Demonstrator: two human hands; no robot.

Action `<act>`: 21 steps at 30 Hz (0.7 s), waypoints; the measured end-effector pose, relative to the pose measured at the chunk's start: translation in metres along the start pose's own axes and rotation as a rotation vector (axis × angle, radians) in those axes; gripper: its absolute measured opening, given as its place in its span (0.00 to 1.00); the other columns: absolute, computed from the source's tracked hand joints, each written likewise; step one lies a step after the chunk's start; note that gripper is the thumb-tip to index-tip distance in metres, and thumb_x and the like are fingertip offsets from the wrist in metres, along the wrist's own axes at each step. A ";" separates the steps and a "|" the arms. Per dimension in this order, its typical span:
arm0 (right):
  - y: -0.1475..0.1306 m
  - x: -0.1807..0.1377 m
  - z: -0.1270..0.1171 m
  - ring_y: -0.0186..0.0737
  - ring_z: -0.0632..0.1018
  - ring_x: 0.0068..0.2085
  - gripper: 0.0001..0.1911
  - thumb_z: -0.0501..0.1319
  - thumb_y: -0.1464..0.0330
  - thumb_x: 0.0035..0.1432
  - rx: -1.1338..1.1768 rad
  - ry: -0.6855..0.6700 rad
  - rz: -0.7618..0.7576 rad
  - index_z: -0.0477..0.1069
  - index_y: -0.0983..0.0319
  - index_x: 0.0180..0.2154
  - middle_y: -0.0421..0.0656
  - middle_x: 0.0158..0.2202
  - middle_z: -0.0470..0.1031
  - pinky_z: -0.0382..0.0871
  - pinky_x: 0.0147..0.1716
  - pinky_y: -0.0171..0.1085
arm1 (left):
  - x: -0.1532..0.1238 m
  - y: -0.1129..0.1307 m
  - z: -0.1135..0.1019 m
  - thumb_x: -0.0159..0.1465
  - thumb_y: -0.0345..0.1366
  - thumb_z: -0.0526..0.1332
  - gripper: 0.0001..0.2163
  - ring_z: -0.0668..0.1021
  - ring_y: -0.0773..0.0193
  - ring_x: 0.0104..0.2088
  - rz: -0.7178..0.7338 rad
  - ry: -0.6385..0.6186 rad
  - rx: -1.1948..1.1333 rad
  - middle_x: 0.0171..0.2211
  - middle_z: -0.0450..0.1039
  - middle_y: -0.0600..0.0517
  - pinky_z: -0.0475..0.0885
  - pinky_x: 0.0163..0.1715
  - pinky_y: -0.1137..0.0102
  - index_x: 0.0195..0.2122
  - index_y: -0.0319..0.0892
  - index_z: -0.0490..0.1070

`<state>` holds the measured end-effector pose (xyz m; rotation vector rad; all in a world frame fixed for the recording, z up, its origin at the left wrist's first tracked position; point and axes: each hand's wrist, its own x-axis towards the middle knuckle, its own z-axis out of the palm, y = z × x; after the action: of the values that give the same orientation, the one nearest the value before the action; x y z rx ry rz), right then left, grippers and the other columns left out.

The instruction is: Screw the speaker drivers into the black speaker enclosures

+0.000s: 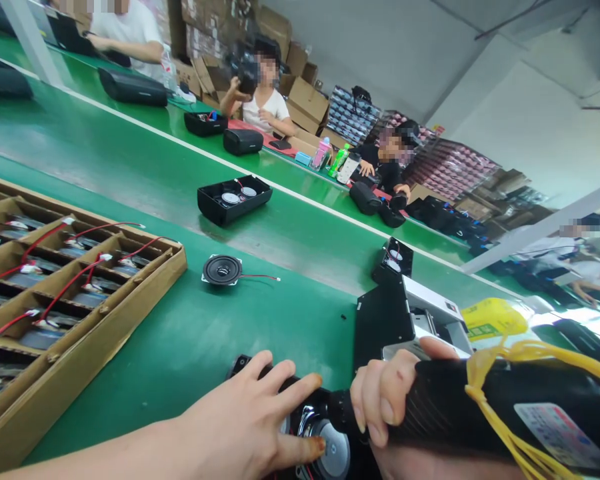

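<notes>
Right hand [385, 400] clenched round electric screwdriver [450, 407], nose at speaker unit [336, 455] on green conveyor [180, 333]; left hand [240, 427] lay splayed, steadying it. Hazard: bit could slip, gouging cone or fingertips

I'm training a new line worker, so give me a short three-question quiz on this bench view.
1. True or false: the right hand grips a black power tool.
2. What does the left hand rest on? A) speaker housing B) cardboard tray C) bottle
3. What colour is the belt under the loose speaker?
Key: 1 true; 2 A; 3 green.
</notes>
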<state>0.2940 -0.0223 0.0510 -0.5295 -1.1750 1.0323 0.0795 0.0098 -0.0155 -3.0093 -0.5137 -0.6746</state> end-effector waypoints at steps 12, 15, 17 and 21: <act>-0.002 -0.002 0.001 0.40 0.73 0.19 0.45 0.36 0.34 0.72 0.046 0.048 0.053 0.80 0.53 0.58 0.42 0.26 0.75 0.73 0.21 0.39 | 0.000 0.001 0.000 0.75 0.51 0.60 0.17 0.77 0.48 0.51 0.006 -0.006 -0.012 0.68 0.69 0.47 0.71 0.48 0.54 0.64 0.73 0.72; -0.001 0.000 0.005 0.39 0.72 0.19 0.41 0.40 0.36 0.73 0.038 0.068 0.060 0.81 0.52 0.57 0.42 0.24 0.74 0.72 0.21 0.39 | 0.001 0.001 -0.001 0.76 0.51 0.59 0.17 0.77 0.48 0.51 0.001 -0.013 -0.014 0.67 0.70 0.47 0.72 0.48 0.54 0.64 0.73 0.72; 0.000 0.001 0.007 0.37 0.71 0.18 0.35 0.42 0.43 0.77 0.028 0.074 0.052 0.81 0.51 0.57 0.40 0.24 0.73 0.70 0.20 0.37 | 0.002 0.002 -0.003 0.76 0.51 0.59 0.16 0.77 0.49 0.51 -0.009 -0.014 -0.014 0.67 0.70 0.47 0.72 0.48 0.54 0.64 0.73 0.72; 0.002 -0.001 0.008 0.37 0.71 0.18 0.32 0.51 0.38 0.72 0.008 0.037 0.066 0.81 0.50 0.57 0.39 0.25 0.74 0.70 0.19 0.36 | 0.001 0.007 -0.004 0.77 0.51 0.58 0.15 0.76 0.49 0.52 -0.070 -0.027 -0.002 0.67 0.70 0.51 0.71 0.50 0.52 0.61 0.76 0.73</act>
<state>0.2852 -0.0235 0.0515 -0.5821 -1.1263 1.0785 0.0814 0.0036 -0.0112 -3.0189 -0.6221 -0.6399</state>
